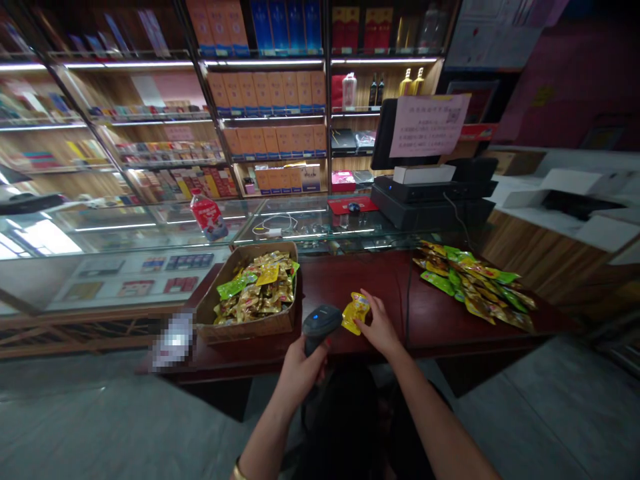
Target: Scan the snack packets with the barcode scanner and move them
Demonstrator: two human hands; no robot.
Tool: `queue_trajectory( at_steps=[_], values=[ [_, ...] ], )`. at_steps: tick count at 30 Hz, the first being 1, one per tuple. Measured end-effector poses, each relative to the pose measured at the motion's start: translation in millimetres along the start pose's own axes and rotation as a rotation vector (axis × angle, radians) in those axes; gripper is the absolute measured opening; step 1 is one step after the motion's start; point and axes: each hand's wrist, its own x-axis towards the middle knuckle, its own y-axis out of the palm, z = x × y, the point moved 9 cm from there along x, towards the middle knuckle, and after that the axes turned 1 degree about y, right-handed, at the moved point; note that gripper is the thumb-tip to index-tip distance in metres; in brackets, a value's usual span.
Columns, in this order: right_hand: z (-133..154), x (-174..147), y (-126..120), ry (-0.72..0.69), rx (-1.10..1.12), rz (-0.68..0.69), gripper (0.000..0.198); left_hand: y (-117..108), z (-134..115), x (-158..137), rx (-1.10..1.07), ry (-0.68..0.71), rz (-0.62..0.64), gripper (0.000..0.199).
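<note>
My left hand (306,363) is wrapped round the handle of a black barcode scanner (321,321), whose head points toward the right. Between the thumb and fingers of my right hand (381,327) is a small yellow snack packet (356,312), held just past the scanner's nose, over the dark red table. To the left, an open cardboard box (250,333) is heaped with gold, yellow and green packets (260,287). A loose pile of similar green and gold packets (470,280) lies on the table's right side.
The dark red table (330,280) meets a glass display counter (295,233). A red-labelled bottle (207,215) stands on the glass at left. Back right is a monitor (385,137) with a paper notice, above a black cash drawer (430,200). A blurred-out object (173,341) lies at the table's left corner.
</note>
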Motion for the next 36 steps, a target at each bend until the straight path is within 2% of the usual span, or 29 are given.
queue_trajectory(
  at_steps=[4, 7, 11, 15, 20, 26, 32, 36],
  values=[
    [-15.5, 2.0, -5.6, 0.068, 0.239, -0.035, 0.073, 13.4, -7.2, 0.0, 0.014, 0.03, 0.022, 0.033],
    [-13.7, 3.5, -3.3, 0.024, 0.227, -0.018, 0.065, 20.2, -10.0, -7.5, 0.045, 0.043, 0.029, 0.031],
    [-9.0, 3.9, -5.4, -0.023, 0.238, -0.046, 0.067, 22.9, -14.7, -12.1, 0.083, 0.067, 0.034, 0.03],
    [-15.1, 5.9, -2.0, -0.008, 0.318, -0.034, 0.052, 23.6, -17.3, -12.2, 0.105, 0.085, 0.05, 0.032],
    [-22.6, 7.4, 5.2, 0.025, 0.292, 0.008, 0.055, 18.9, -13.3, -14.2, 0.088, 0.075, 0.043, 0.036],
    [-20.1, 4.8, 11.9, 0.08, 0.347, 0.08, 0.069, 11.7, -6.0, -18.5, 0.063, 0.05, 0.036, 0.042],
    [-21.6, -1.7, 15.5, 0.111, 0.324, 0.102, 0.069, 7.2, 2.3, -17.6, 0.047, 0.021, 0.041, 0.043],
    [-20.3, -2.5, 15.4, 0.113, 0.31, 0.096, 0.063, 5.0, -4.3, -13.5, 0.054, 0.021, 0.036, 0.04]
  ],
)
